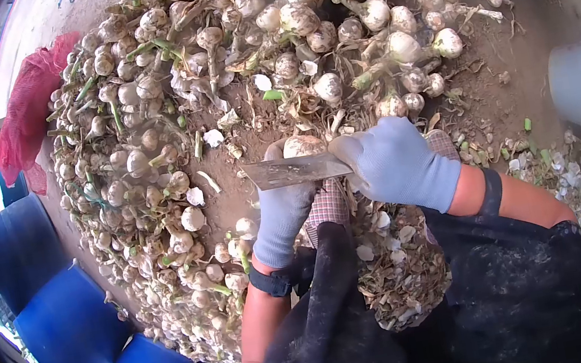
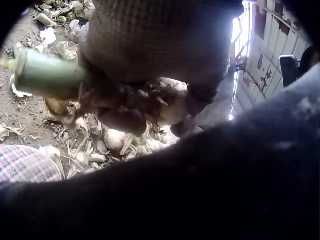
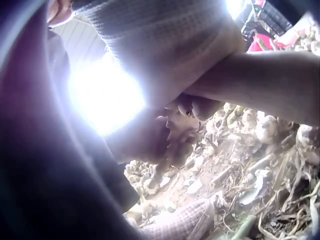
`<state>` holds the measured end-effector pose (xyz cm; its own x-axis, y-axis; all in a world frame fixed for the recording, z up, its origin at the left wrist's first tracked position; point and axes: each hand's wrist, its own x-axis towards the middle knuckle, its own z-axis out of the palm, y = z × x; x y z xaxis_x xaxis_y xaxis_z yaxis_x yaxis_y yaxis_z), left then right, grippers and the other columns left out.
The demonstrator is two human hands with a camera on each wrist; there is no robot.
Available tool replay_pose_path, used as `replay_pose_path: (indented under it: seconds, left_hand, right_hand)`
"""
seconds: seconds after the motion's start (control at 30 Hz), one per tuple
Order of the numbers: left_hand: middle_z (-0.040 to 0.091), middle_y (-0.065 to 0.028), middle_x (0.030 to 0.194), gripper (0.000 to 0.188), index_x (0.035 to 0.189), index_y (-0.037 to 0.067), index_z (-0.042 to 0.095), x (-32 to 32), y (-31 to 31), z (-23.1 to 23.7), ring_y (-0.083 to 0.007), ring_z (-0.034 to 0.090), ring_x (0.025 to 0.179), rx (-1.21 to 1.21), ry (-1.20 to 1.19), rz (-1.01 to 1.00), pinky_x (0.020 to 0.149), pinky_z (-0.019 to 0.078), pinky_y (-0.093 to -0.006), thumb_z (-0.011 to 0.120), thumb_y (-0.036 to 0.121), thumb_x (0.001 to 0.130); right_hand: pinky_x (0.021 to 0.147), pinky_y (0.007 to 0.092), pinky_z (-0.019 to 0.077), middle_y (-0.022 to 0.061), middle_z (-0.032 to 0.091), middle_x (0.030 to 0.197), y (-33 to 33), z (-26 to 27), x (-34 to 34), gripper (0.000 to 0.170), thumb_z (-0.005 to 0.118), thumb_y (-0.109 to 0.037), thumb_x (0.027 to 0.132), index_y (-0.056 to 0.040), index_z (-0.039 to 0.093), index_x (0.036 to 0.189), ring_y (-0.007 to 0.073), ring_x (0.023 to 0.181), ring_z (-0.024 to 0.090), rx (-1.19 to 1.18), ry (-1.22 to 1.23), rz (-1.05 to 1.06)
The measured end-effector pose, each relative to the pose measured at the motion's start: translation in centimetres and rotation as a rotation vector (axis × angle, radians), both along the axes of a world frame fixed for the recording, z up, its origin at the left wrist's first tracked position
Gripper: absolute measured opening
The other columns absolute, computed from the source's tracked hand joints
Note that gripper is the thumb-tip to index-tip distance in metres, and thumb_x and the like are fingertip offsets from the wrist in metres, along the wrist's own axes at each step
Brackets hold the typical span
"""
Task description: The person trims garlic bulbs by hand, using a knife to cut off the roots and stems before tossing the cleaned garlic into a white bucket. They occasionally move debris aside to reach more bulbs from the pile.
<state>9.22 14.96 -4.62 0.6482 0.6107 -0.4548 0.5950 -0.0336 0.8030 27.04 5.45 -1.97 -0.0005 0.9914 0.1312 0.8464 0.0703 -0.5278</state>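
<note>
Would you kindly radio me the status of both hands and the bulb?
Left hand grips garlic bulb; right hand holds knife. Knife partly hides bulb from above; can't tell whether they touch.

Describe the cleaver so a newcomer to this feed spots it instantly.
From the big garlic pile, move to the gloved right hand. It grips the cleaver, whose blade extends toward the left hand. Flat, straight-edged, dirt-smeared metal sets it apart from the round bulbs nearby.
</note>
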Motion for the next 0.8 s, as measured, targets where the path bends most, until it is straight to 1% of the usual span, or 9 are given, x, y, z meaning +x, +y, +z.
replay_pose_path:
  seconds: [0.1,0.17,0.23,0.3,0.37,0.5,0.6,0.7,0.8]
  left_hand:
    - [0.063,-0.0075,0.098,0.054,0.121,-0.001,0.048,-1.4,-1.0,-1.3,-0.0139,0.062,0.084,0.243,-0.098,-0.061,0.073,0.0511,-0.0279,0.074,0.005,0.074]
    - [0.067,-0.0084,0.091,0.022,0.102,0.013,0.069,-1.1,-1.2,-0.6,-0.0278,0.064,0.080,0.204,-0.121,0.045,0.068,0.0508,-0.0367,0.066,0.011,0.080]
    - [0.067,-0.0081,0.091,0.026,0.103,0.008,0.066,-0.5,-1.2,2.3,-0.0237,0.065,0.082,0.124,-0.176,0.068,0.072,0.0510,-0.0335,0.068,0.012,0.078]
    - [0.065,-0.0085,0.095,0.053,0.114,0.000,0.055,0.8,-0.8,6.8,-0.0160,0.062,0.085,-0.158,-0.232,0.065,0.077,0.0512,-0.0331,0.079,0.014,0.069]
    - [0.064,-0.0107,0.096,0.056,0.112,-0.001,0.058,1.5,-0.3,7.1,-0.0187,0.061,0.090,0.018,-0.231,0.030,0.082,0.0494,-0.0327,0.082,0.019,0.065]
    - [0.059,-0.0110,0.113,0.074,0.126,-0.002,0.053,0.3,1.4,3.7,-0.0180,0.058,0.101,0.579,-0.194,-0.027,0.087,0.0477,-0.0310,0.086,0.028,0.067]
    - [0.062,-0.0121,0.102,0.075,0.133,-0.001,0.040,-0.8,0.1,1.4,-0.0191,0.063,0.090,0.001,-0.181,0.148,0.076,0.0524,-0.0255,0.082,0.022,0.075]
    - [0.062,-0.0112,0.082,0.041,0.116,0.002,0.045,-0.7,-0.2,1.1,-0.0176,0.062,0.069,-0.698,-0.395,0.582,0.054,0.0486,-0.0251,0.064,0.021,0.085]
    - [0.058,-0.0102,0.074,0.035,0.104,0.003,0.049,-1.8,-0.1,2.8,-0.0193,0.057,0.060,-0.710,-0.424,0.547,0.051,0.0450,-0.0285,0.061,0.026,0.081]
  right_hand:
    - [0.045,0.0352,0.0407,0.0040,0.058,0.056,0.0,0.1,-0.3,0.008,0.058,-0.018,0.082,-0.0104,0.055,0.081,0.0221,0.051,0.062,0.044,0.031,0.001]
    - [0.045,0.0361,0.0418,0.0034,0.057,0.054,0.1,0.3,-0.3,0.009,0.058,-0.019,0.082,-0.0105,0.055,0.082,0.0224,0.051,0.062,0.053,-0.021,-0.033]
    - [0.047,0.0374,0.0436,0.0046,0.058,0.055,0.1,-1.2,-0.2,0.009,0.058,-0.018,0.082,-0.0100,0.056,0.083,0.0236,0.053,0.063,0.016,-0.036,-0.058]
    - [0.048,0.0387,0.0453,0.0058,0.060,0.057,-0.9,-2.8,0.3,0.009,0.058,-0.018,0.083,-0.0095,0.057,0.085,0.0247,0.054,0.064,-0.014,-0.058,-0.087]
    - [0.052,0.0418,0.0491,0.0112,0.062,0.061,-0.6,-2.8,1.9,0.011,0.058,-0.018,0.084,-0.0078,0.058,0.088,0.0297,0.059,0.065,-0.307,0.024,-0.283]
    - [0.058,0.0463,0.0510,0.0178,0.064,0.067,-1.4,-3.1,-1.3,0.018,0.058,-0.022,0.087,-0.0068,0.060,0.096,0.0367,0.065,0.065,-0.321,0.468,-0.252]
    - [0.059,0.0460,0.0512,0.0176,0.064,0.068,-1.4,-1.5,-1.1,0.018,0.058,-0.020,0.086,-0.0068,0.061,0.098,0.0358,0.064,0.065,-0.446,0.414,-0.219]
    - [0.059,0.0453,0.0515,0.0163,0.064,0.068,-0.7,-0.4,-1.5,0.018,0.058,-0.021,0.086,-0.0070,0.061,0.098,0.0351,0.062,0.065,-0.365,0.329,-0.134]
    - [0.058,0.0448,0.0514,0.0149,0.064,0.066,0.1,0.5,-1.0,0.019,0.060,-0.022,0.085,-0.0074,0.061,0.096,0.0343,0.062,0.065,-0.245,0.290,-0.186]
